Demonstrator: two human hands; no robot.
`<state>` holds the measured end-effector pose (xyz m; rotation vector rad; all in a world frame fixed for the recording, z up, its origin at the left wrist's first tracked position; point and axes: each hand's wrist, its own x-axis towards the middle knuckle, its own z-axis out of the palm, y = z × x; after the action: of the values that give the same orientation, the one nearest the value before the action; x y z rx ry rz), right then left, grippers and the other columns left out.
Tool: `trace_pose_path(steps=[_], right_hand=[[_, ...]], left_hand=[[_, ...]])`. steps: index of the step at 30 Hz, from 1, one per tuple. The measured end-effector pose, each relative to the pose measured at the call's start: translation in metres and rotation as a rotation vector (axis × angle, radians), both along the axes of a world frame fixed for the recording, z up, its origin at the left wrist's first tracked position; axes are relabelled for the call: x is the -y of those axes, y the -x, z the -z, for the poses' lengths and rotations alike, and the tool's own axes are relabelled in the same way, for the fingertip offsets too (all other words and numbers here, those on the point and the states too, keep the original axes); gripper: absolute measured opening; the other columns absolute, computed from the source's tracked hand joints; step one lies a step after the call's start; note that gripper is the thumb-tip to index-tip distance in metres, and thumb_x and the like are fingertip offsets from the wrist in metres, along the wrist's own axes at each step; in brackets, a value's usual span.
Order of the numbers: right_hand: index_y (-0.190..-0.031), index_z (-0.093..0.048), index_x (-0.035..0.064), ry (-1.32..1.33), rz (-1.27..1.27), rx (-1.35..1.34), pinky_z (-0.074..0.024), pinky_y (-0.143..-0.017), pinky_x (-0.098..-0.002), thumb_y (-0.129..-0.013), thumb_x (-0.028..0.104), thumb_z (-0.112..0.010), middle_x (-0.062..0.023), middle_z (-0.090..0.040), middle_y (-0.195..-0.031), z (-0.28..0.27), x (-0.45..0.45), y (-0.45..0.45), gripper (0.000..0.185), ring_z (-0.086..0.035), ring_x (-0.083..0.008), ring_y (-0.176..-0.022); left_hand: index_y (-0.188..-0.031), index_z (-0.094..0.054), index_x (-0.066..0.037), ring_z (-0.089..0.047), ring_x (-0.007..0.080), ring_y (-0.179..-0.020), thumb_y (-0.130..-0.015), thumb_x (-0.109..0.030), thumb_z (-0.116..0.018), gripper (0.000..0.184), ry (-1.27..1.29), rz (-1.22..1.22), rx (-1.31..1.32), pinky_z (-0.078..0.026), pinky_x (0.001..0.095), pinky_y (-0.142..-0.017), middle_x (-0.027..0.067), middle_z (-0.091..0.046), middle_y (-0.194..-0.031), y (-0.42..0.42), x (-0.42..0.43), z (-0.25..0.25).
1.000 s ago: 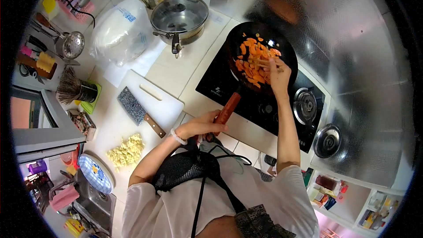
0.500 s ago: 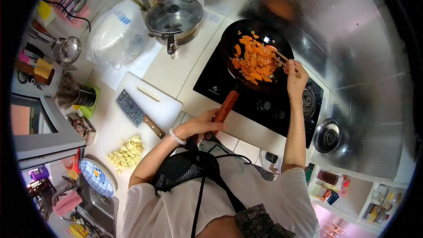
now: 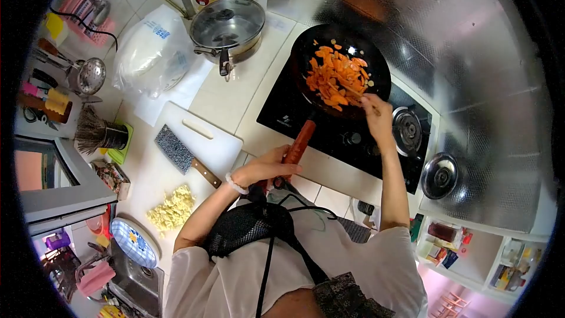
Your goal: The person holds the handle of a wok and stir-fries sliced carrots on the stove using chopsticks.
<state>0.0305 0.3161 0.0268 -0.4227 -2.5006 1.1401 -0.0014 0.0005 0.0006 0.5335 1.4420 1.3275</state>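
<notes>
My left hand [image 3: 273, 165] is wrapped round the reddish wooden handle [image 3: 302, 140] of a black wok [image 3: 376, 70] on the stove. Orange slices that look like carrot [image 3: 332, 73] lie heaped in the wok, with a few pale bits among them. My right hand [image 3: 378, 119] grips wooden chopsticks [image 3: 354, 92] over the wok's near right side, their tips in among the slices. Left of my left arm, a cleaver [image 3: 176, 148] with a speckled blade lies across a white cutting board [image 3: 226, 139]. Chopped pale yellow pieces [image 3: 172, 207] are piled close to my left forearm.
A glass-lidded pot [image 3: 228, 29] stands behind the board, beside a plastic-bagged bundle [image 3: 154, 53]. The stove's second burner [image 3: 407, 131] is right of the wok. A metal lid-like disc [image 3: 439, 175] sits at the right. A blue-patterned plate [image 3: 135, 241] leans by the sink [image 3: 138, 288].
My right hand has moved down and left with the chopsticks, whose tips now reach deeper into the orange slices. My left hand stays on the wok handle.
</notes>
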Motion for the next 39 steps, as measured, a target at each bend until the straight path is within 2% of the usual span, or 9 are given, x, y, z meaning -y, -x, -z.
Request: trace_pose_path(steps=[2,6,8,11,16,21,29,36,39], right_hand=[[-0.097,-0.065,-0.0034,-0.035,0.055,-0.039,-0.0483,-0.065,-0.0252,-0.094,0.024,-0.057,-0.0071,-0.067,-0.076,-0.004,-0.012,0.000,0.028,-0.061,-0.0105,-0.070],[-0.098,-0.065,-0.0032,0.087,0.052,-0.144,-0.0475,-0.063,-0.0260,-0.092,0.021,-0.059,-0.0108,-0.068,-0.077,-0.015,0.010,0.007,0.025,-0.060,-0.0108,-0.068],[-0.099,-0.065,-0.0022,0.142,-0.068,-0.134,-0.0465,-0.062,-0.0265,-0.089,0.017,-0.063,-0.0130,-0.067,-0.079,0.018,0.007,0.014,0.022,-0.060,-0.0139,-0.067],[-0.099,-0.065,-0.0035,-0.053,-0.064,-0.059,-0.0459,-0.062,-0.0267,-0.089,0.015,-0.063,-0.0165,-0.065,-0.080,0.018,0.007,0.017,0.021,-0.060,-0.0164,-0.068],[-0.102,-0.065,-0.0050,0.142,0.032,-0.186,-0.0456,-0.062,-0.0251,-0.093,0.023,-0.060,-0.0064,-0.067,-0.080,-0.006,-0.006,0.018,0.030,-0.058,-0.0108,-0.069],[-0.105,-0.064,-0.0045,-0.003,0.018,-0.021,-0.0463,-0.062,-0.0284,-0.093,0.021,-0.060,-0.0145,-0.068,-0.087,0.016,-0.006,0.044,0.029,-0.058,-0.0139,-0.070],[-0.104,-0.065,-0.0031,-0.079,-0.024,-0.015,-0.0493,-0.067,-0.0292,-0.092,0.023,-0.059,-0.0176,-0.069,-0.089,0.010,0.002,0.055,0.029,-0.065,-0.0192,-0.076],[-0.104,-0.066,-0.0015,-0.102,0.192,0.052,-0.0489,-0.069,-0.0295,-0.092,0.026,-0.059,-0.0162,-0.069,-0.084,-0.011,-0.011,0.032,0.030,-0.064,-0.0178,-0.074],[-0.102,-0.066,-0.0017,-0.078,0.107,0.008,-0.0485,-0.066,-0.0290,-0.092,0.026,-0.060,-0.0144,-0.069,-0.080,0.010,-0.026,0.023,0.030,-0.063,-0.0149,-0.072]], left_hand=[[-0.122,-0.044,0.002,-0.053,0.0100,-0.072,-0.083,-0.034,-0.070,0.059,0.037,0.017,0.013,-0.046,0.0247,-0.061,0.0034,-0.055,-0.086,0.002,0.002,-0.003],[-0.117,-0.046,0.002,-0.051,0.0104,-0.074,-0.082,-0.035,-0.072,0.057,0.031,0.016,0.037,-0.044,0.0247,-0.064,0.0026,-0.054,-0.085,0.000,-0.001,0.004],[-0.116,-0.047,0.003,-0.052,0.0107,-0.075,-0.082,-0.036,-0.072,0.057,0.038,0.025,0.010,-0.044,0.0248,-0.065,0.0026,-0.054,-0.085,0.002,-0.001,-0.002],[-0.115,-0.047,0.003,-0.052,0.0108,-0.077,-0.081,-0.037,-0.072,0.058,0.030,0.021,-0.028,-0.044,0.0251,-0.066,0.0028,-0.054,-0.085,0.003,0.000,0.002],[-0.115,-0.047,0.002,-0.051,0.0101,-0.076,-0.082,-0.037,-0.072,0.056,0.046,0.036,-0.052,-0.043,0.0252,-0.064,0.0031,-0.055,-0.085,0.009,0.006,-0.013],[-0.113,-0.047,0.000,-0.056,0.0096,-0.070,-0.084,-0.037,-0.069,0.052,0.043,0.036,-0.010,-0.044,0.0238,-0.057,0.0020,-0.055,-0.082,0.009,0.008,-0.015],[-0.116,-0.047,-0.001,-0.054,0.0093,-0.072,-0.085,-0.043,-0.067,0.056,-0.025,0.020,0.070,-0.044,0.0236,-0.060,0.0028,-0.054,-0.089,0.007,0.012,-0.002],[-0.124,-0.046,0.001,-0.052,0.0094,-0.078,-0.085,-0.048,-0.064,0.064,0.006,0.018,0.066,-0.045,0.0242,-0.066,0.0030,-0.054,-0.091,0.006,0.014,0.009],[-0.130,-0.042,0.003,-0.053,0.0110,-0.079,-0.085,-0.051,-0.063,0.073,-0.019,-0.026,0.004,-0.045,0.0254,-0.067,0.0052,-0.057,-0.095,0.005,0.013,0.001]])
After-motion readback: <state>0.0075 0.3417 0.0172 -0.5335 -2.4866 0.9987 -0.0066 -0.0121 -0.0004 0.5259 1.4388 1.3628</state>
